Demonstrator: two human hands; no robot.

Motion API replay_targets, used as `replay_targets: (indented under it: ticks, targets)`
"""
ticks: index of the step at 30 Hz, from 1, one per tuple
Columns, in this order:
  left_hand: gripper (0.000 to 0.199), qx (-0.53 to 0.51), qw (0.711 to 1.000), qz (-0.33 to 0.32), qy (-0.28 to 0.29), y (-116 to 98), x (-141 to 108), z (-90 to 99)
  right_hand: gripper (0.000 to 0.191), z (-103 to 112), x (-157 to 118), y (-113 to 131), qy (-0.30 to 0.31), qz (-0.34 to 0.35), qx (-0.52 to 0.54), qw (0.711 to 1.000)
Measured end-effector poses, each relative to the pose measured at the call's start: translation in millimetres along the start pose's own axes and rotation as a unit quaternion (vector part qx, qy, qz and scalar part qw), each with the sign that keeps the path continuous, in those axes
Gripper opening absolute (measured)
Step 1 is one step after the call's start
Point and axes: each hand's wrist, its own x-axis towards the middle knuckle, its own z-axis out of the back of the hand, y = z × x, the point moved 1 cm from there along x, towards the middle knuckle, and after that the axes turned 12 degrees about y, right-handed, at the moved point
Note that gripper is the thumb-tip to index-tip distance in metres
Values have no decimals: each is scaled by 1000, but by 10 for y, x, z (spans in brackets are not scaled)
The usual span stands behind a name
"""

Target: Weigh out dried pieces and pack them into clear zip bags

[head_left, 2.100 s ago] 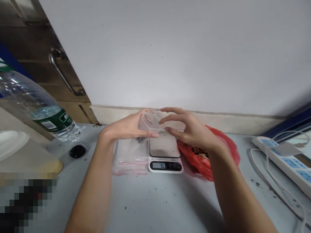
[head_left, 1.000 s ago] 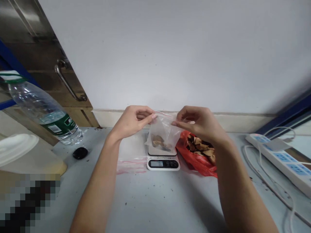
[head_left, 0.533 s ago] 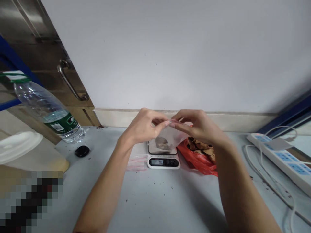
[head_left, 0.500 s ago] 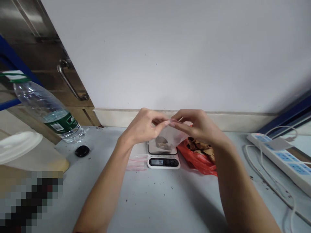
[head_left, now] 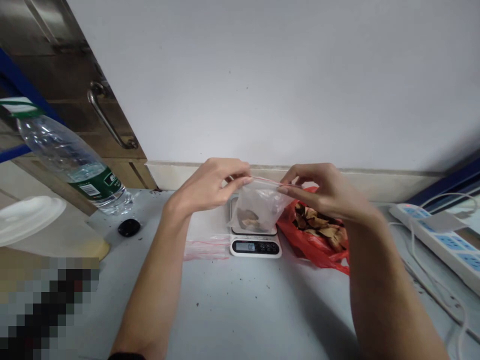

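A clear zip bag (head_left: 258,205) with a few brown dried slices at its bottom hangs between my hands, over a small white digital scale (head_left: 255,248). My left hand (head_left: 215,185) pinches the left end of the bag's top edge, and my right hand (head_left: 318,190) pinches the right end. The scale's display reads 0.0. Right of the scale, a red plastic bag (head_left: 300,245) lies open with brown dried slices (head_left: 322,227) inside, partly behind my right forearm. Flat clear bags with red strips (head_left: 206,250) lie left of the scale.
On the left stand a water bottle (head_left: 78,160) with a green label and a tub with a white lid (head_left: 32,220). Near them lies a black cap (head_left: 129,228). A white power strip (head_left: 442,240) with cables is at the right. A wall rises behind the table.
My hands have moved apart, stretching the zip bag's top edge between them. More of the red bag and its slices now shows. The view has shifted slightly.
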Motion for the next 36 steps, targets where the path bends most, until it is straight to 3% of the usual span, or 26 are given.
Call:
replay_targets:
  ticks: [10,13,16,18,21,23,25,28,30,33,36]
  targets:
    - [24,41,999,8,-23,-28,-15,64,25,182,-132,-56,7,-95,-61,994]
    - [25,62,996,-26,-52,-154,82,-21,20,197,-150,19,65,-83,-48,993]
    - [27,87,989,-75,-95,-378,208,-176,28,150,-174,88,172,-52,-20,983]
    - [26,104,983,-84,-129,-539,278,-281,18,138,-236,80,207,-59,-16,977]
    - [20,95,983,-74,-139,-696,336,-391,16,254,-456,-38,131,-88,-28,987]
    - [20,67,989,-68,-109,-717,354,-440,21,404,-696,-185,25,-123,-64,990]
    - [23,40,997,-54,-44,-689,371,-495,28,543,-983,-384,-81,-169,-132,973]
    - [26,22,995,-9,96,-630,402,-606,61,574,-1398,-755,-140,-217,-229,939]
    - [27,19,987,22,158,-617,420,-673,69,453,-1605,-1013,-92,-254,-277,922]
    - [28,7,981,47,190,-636,440,-728,62,201,-1777,-1301,60,-271,-287,917]
    - [29,0,977,55,208,-647,443,-732,84,118,-1827,-1395,160,-268,-239,920]
